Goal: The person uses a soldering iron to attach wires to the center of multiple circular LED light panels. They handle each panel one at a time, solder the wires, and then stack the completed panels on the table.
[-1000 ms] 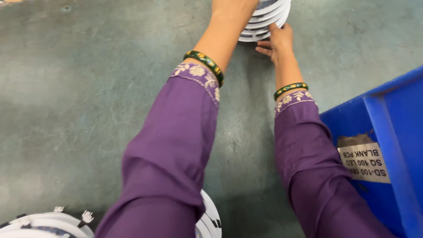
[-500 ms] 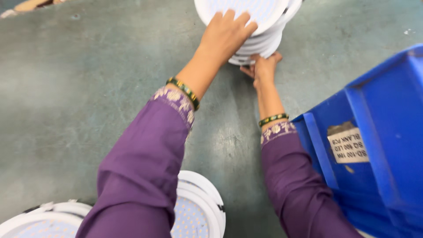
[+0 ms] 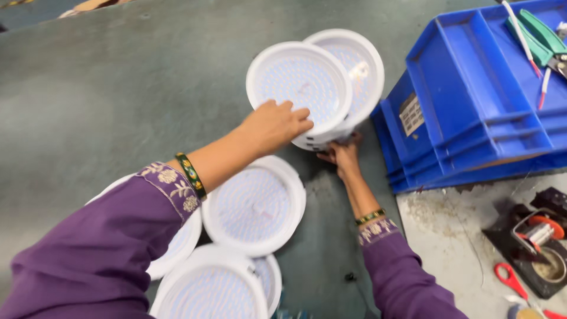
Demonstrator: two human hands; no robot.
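Note:
Two stacks of round white light panels stand side by side on the dark green table; the nearer stack (image 3: 298, 82) has a dotted face on top, the other stack (image 3: 357, 62) leans behind it. My left hand (image 3: 274, 125) lies on the top rim of the nearer stack, fingers curled over its edge. My right hand (image 3: 341, 155) presses against the bottom of that stack from the near side. Both arms wear purple sleeves with bangles.
More round white panels (image 3: 254, 207) lie near me by my left arm. Stacked blue plastic bins (image 3: 466, 112) sit at right, holding green pliers (image 3: 540, 32). Red-handled scissors (image 3: 511, 280) and a small tool stand (image 3: 540, 242) rest on the pale bench at lower right.
The view has pulled back and tilted, so both stacks and the bins show fully. My left hand has slid to the stack's near rim; my right hand stays at its base.

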